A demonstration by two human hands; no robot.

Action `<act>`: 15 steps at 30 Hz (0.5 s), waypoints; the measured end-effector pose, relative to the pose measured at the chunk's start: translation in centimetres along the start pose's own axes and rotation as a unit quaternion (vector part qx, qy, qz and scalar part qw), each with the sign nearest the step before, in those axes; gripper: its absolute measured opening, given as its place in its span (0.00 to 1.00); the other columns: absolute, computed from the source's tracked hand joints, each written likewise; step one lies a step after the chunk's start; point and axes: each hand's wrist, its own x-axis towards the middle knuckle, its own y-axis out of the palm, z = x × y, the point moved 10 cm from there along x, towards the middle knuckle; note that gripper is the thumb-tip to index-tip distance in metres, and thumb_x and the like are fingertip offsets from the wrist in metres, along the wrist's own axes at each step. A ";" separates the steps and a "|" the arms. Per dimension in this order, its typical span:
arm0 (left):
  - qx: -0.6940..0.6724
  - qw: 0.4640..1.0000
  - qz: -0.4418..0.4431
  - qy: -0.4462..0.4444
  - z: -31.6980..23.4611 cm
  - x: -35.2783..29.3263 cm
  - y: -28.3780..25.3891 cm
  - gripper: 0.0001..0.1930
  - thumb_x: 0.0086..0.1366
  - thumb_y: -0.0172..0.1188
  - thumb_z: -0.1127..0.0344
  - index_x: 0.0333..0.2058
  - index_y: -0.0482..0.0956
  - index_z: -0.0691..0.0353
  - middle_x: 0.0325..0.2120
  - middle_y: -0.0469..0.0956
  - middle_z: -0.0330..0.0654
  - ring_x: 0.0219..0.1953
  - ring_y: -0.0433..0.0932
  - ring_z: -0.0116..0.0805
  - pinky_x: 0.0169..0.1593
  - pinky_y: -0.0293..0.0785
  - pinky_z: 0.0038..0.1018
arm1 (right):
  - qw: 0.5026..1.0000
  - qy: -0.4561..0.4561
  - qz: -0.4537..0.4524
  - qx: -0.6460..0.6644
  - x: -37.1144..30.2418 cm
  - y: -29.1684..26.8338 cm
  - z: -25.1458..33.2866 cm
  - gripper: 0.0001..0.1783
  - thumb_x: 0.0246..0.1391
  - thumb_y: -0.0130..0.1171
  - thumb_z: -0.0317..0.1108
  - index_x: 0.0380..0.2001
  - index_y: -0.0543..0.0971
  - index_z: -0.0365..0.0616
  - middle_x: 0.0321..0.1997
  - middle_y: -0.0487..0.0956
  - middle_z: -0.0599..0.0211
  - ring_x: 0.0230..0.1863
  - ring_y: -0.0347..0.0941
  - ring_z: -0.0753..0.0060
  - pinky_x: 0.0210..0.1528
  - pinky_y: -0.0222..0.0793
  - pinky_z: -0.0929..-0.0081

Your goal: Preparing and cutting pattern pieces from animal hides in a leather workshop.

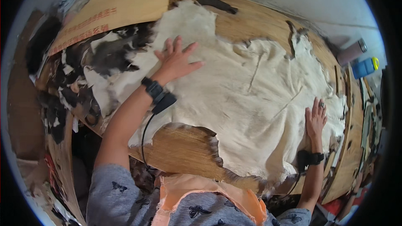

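Observation:
A large cream-white animal hide [234,88] lies spread over a wooden table, skin side up, with dark fur showing along its ragged edge. On its left part rests my left hand [176,60], palm down and fingers spread. My right hand [316,117] lies flat near the hide's right edge, fingers stretched out, a ring on one of them. Neither hand grips anything. Creases run through the hide between the two hands. Each wrist wears a black strapped device with a cable.
Black-and-white fur scraps [106,54] are heaped at the left, partly under a tan paper sheet [125,4]. A dark scrap [217,3] lies on the bare wooden table [180,146] at the back. A pink bottle [352,51] and a blue container [365,68] stand at the right.

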 end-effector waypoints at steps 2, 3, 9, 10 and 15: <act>-0.007 1.000 0.012 -0.007 0.1 0.6 -0.1 0.37 0.51 0.48 0.33 0.59 0.54 0.35 0.62 0.41 0.50 0.63 0.34 0.57 0.52 0.37 0.67 | 1.000 -0.004 -0.001 0.008 -0.1 0.0 -0.1 0.33 0.55 0.39 0.52 0.62 0.49 0.57 0.67 0.45 0.60 0.68 0.35 0.53 0.61 0.31 0.45; -0.017 0.999 0.028 -0.003 -0.1 0.6 0.2 0.38 0.50 0.47 0.32 0.59 0.53 0.35 0.62 0.40 0.50 0.63 0.32 0.57 0.52 0.35 0.67 | 1.000 0.004 0.001 0.011 -0.2 -0.1 -0.5 0.33 0.55 0.39 0.52 0.62 0.49 0.57 0.67 0.45 0.60 0.68 0.35 0.54 0.61 0.31 0.45; -0.042 0.999 0.030 -0.009 0.7 0.0 0.2 0.39 0.51 0.45 0.30 0.60 0.51 0.37 0.63 0.36 0.49 0.63 0.30 0.56 0.53 0.29 0.66 | 1.000 -0.006 0.001 0.019 -0.1 0.1 -0.3 0.34 0.55 0.39 0.52 0.62 0.49 0.55 0.67 0.46 0.58 0.67 0.35 0.53 0.62 0.31 0.45; -0.043 0.999 0.030 -0.012 0.8 -0.7 0.6 0.39 0.51 0.45 0.30 0.60 0.51 0.37 0.63 0.36 0.49 0.63 0.30 0.56 0.53 0.29 0.66 | 1.000 -0.007 0.009 0.024 0.1 0.5 -1.0 0.34 0.55 0.39 0.52 0.62 0.48 0.53 0.66 0.47 0.56 0.67 0.36 0.51 0.62 0.32 0.47; -0.077 0.990 0.117 -0.029 1.8 -10.0 0.0 0.42 0.53 0.42 0.31 0.62 0.45 0.43 0.63 0.33 0.49 0.63 0.26 0.56 0.53 0.28 0.67 | 0.998 -0.054 -0.018 -0.032 -2.0 1.5 -7.1 0.36 0.56 0.40 0.49 0.61 0.48 0.39 0.62 0.51 0.41 0.64 0.41 0.41 0.63 0.39 0.56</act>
